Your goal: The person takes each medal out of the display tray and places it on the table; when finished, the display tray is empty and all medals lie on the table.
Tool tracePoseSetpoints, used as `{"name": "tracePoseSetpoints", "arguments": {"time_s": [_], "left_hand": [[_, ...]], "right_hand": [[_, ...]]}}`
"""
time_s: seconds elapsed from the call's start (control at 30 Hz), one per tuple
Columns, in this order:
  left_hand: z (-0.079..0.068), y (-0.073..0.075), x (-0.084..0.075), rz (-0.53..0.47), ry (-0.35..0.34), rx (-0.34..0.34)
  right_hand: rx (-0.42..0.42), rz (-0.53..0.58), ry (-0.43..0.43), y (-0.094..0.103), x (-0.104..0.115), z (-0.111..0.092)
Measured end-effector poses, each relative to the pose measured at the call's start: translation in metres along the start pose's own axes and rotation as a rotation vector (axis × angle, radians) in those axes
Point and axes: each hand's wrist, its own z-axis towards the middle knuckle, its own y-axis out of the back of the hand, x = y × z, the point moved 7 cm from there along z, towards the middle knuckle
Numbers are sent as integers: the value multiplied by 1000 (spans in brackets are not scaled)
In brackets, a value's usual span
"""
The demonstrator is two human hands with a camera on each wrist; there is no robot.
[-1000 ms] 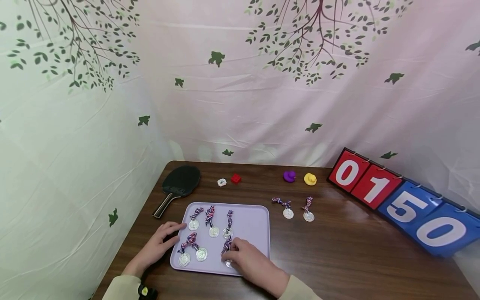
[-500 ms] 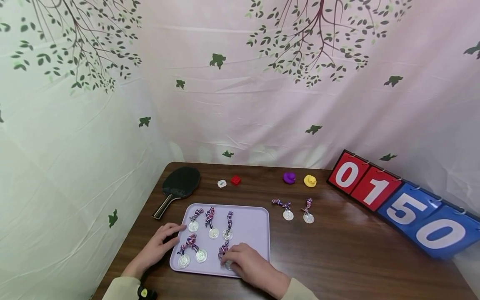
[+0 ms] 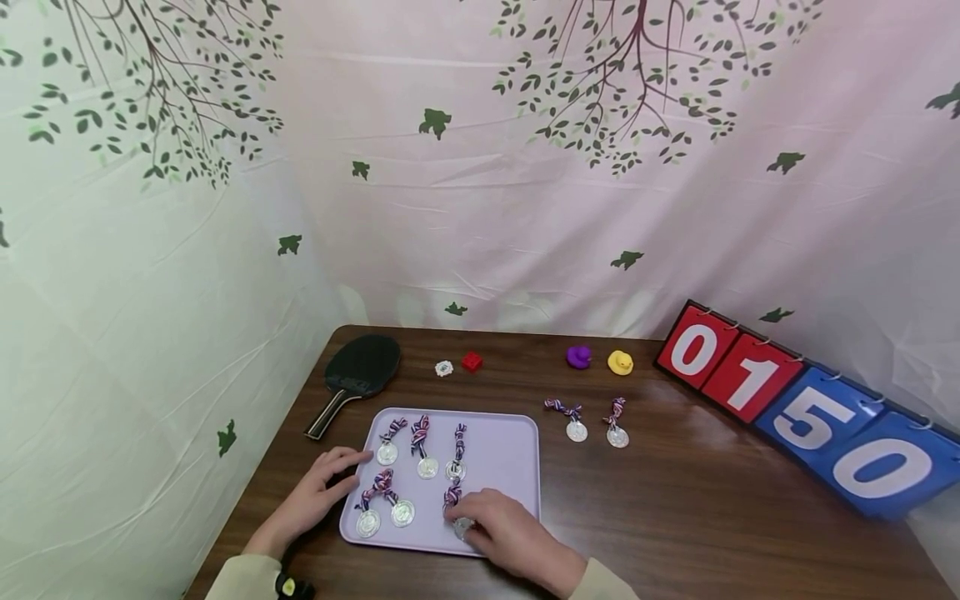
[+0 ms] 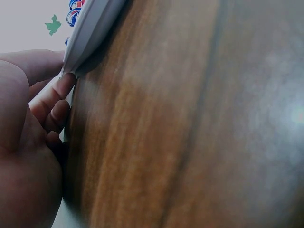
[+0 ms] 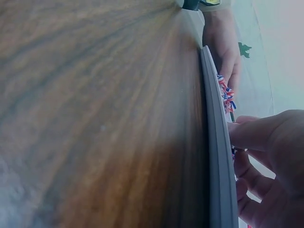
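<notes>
On the lilac tray [image 3: 501, 450] lie several silver medals with knotted striped ribbons, among them one medal [image 3: 402, 512] in the front row. My right hand [image 3: 504, 533] pinches another medal [image 3: 462, 527] near the tray's front edge, its ribbon [image 3: 452, 493] pointing away from me. In the right wrist view the fingers [image 5: 256, 135] reach over the tray wall [image 5: 219, 142] and hide most of that medal. At the tray's left rim rests my left hand [image 3: 318, 492], thumb and fingertips touching the edge, as the left wrist view also shows beside the rim [image 4: 92, 33].
Two medals, a left one [image 3: 576, 429] and a right one [image 3: 617, 436], lie on the brown table [image 3: 675, 517] beyond the tray. Around stand a table tennis paddle [image 3: 363, 367], white piece [image 3: 443, 367], red block [image 3: 472, 361], purple duck [image 3: 578, 357], yellow duck [image 3: 620, 362] and flip scoreboard [image 3: 802, 408].
The medal under my right hand has shifted slightly on the tray, and its ribbon has turned a little, left and then back. My left hand stays at the rim.
</notes>
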Motion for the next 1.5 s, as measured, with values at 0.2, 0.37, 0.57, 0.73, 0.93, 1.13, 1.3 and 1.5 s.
{"name": "tracePoseSetpoints", "arguments": {"time_s": [0.2,0.37,0.57,0.73,0.93,1.13,1.3,1.5], "left_hand": [[0,0,0,-2,-7,5],[0,1,-1,-5,3,12],[1,1,-2,-5,20,22],[4,-3,11,-14,24,18],[7,-7,33,13,13,-15],[6,-7,37,15,0,-11],[6,-7,38,21,-5,-13],[7,-6,39,30,-10,-14]], "right_hand": [[-29,140,-59,6,-10,-6],[-95,268,-56,23,-21,-16],[-252,319,-32,64,-44,-35],[-310,229,-162,106,-83,-60],[-337,100,-372,153,-138,-97],[-287,4,-573,178,-192,-132],[-191,-45,-643,180,-223,-151],[-96,-72,-666,176,-235,-159]]}}
